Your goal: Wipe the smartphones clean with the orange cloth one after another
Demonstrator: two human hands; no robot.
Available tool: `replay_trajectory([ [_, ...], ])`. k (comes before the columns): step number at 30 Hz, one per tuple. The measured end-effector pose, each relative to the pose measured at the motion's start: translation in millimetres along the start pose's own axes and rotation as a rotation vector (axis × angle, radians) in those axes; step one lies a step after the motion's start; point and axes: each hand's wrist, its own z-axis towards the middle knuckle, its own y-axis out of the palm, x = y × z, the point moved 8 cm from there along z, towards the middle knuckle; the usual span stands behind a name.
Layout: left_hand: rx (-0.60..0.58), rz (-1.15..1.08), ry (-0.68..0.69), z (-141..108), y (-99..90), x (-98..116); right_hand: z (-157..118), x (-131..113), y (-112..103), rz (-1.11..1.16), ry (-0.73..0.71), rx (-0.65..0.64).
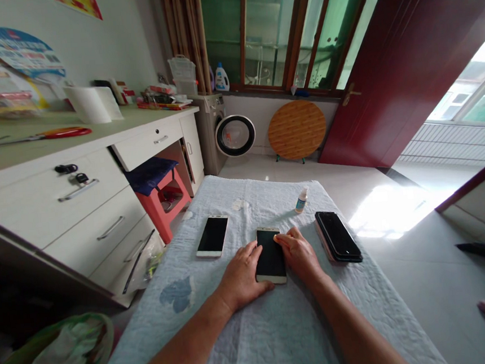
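Hands flanking phone, left spread, right apparently pinched

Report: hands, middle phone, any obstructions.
Left hand at left edge of middle phone. Right hand at upper right edge. Phone face-up, dark. Spray bottle beyond, not blocking.

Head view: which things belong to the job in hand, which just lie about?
Job:
- centre phone, touched by left hand and right hand
- probably spray bottle, left-side phone, stacked phones

Lying about, likely:
- scissors, paper roll
- stool, detergent bottle
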Motion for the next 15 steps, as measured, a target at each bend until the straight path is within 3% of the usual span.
replay_trajectory([
  [12, 0.008, 0.101, 0.039, -0.3, 3.5, 6.3, 9.7, 13.8, -5.7, -0.026, 0.071, 0.062],
  [15, 0.015, 0.128, 0.036, -1.2, 4.7, 8.9, 16.3, 9.3, -4.2, -0.063, 0.065, 0.024],
])
